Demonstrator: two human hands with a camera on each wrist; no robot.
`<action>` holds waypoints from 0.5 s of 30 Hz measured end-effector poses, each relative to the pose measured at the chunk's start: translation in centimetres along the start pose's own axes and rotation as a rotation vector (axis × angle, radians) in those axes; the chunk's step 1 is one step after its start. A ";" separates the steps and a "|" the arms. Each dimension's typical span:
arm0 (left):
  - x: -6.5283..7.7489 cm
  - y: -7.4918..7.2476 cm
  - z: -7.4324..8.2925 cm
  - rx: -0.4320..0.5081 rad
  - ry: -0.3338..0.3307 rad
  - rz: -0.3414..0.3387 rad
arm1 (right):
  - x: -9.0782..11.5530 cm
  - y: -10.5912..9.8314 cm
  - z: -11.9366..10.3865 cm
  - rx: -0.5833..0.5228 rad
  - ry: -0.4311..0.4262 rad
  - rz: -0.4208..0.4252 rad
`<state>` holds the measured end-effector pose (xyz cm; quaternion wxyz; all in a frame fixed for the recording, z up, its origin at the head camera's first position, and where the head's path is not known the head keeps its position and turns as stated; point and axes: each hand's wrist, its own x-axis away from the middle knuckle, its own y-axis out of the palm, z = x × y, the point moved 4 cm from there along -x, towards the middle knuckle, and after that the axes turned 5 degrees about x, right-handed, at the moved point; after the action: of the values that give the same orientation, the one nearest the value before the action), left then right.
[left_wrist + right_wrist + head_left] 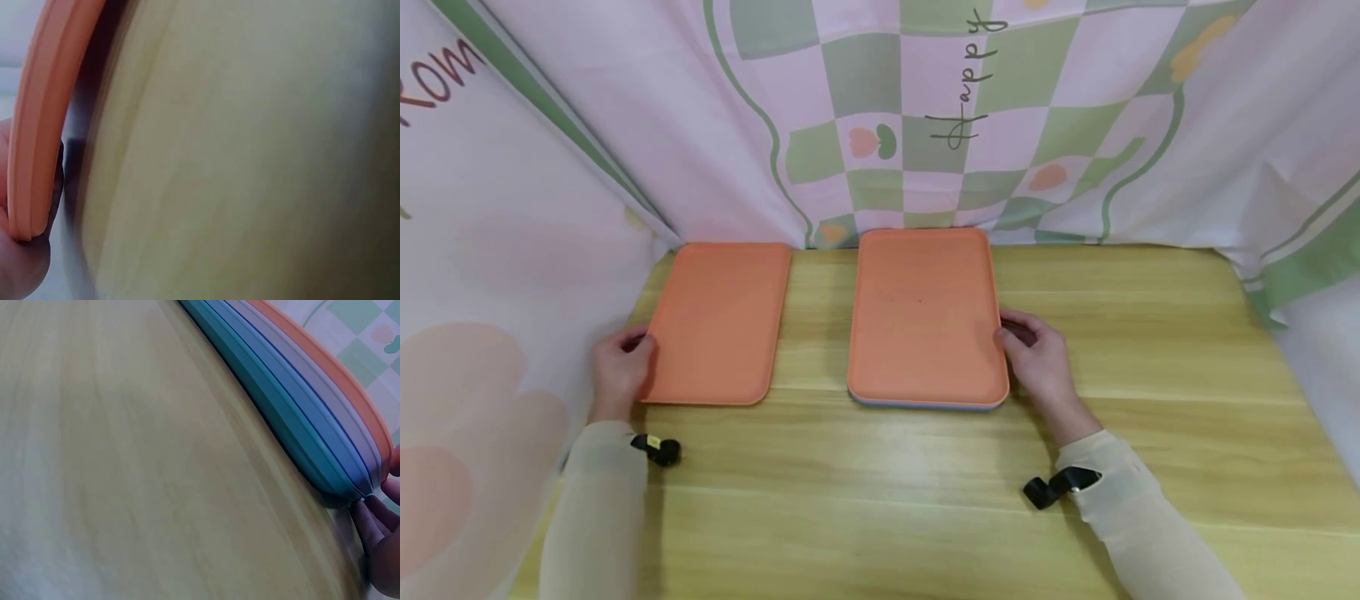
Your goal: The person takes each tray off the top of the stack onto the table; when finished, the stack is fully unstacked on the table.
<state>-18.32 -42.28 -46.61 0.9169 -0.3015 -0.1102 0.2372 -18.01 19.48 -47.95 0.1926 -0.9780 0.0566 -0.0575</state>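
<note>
My left hand (619, 375) pinches the left edge of a single orange tray (722, 325), a shallow rectangle with rounded corners. In the left wrist view, that tray's rim (39, 125) stands a little off the table, a dark gap under it. My right hand (1043, 362) grips the right side of a tray stack (925, 317) in the middle. From top to bottom the right wrist view shows an orange tray (340, 369), a lilac one (312, 378), a blue one (294, 390) and a teal one (269, 412). Its fingertips are at the teal tray's edge, the thumb near the orange rim.
A wooden table (850, 500) lies under everything. Printed curtains (940, 125) hang close behind both the stack and the single tray, and another curtain (490, 292) closes the left side near my left hand. Bare wood shows between the stack and the single tray.
</note>
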 end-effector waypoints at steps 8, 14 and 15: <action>-0.4 -0.3 -0.3 0.019 0.004 0.024 | 0.1 0.1 -0.3 0.005 -0.008 0.015; -0.7 0.0 -0.1 0.010 0.026 0.009 | 0.1 0.1 -0.3 0.000 -0.010 0.026; -0.8 0.0 -0.1 0.002 0.029 0.005 | 0.1 0.2 -0.3 0.000 -0.009 0.027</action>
<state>-18.99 -42.68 -46.74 0.9181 -0.3046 -0.0957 0.2350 -17.96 19.23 -47.76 0.1935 -0.9774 0.0692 -0.0503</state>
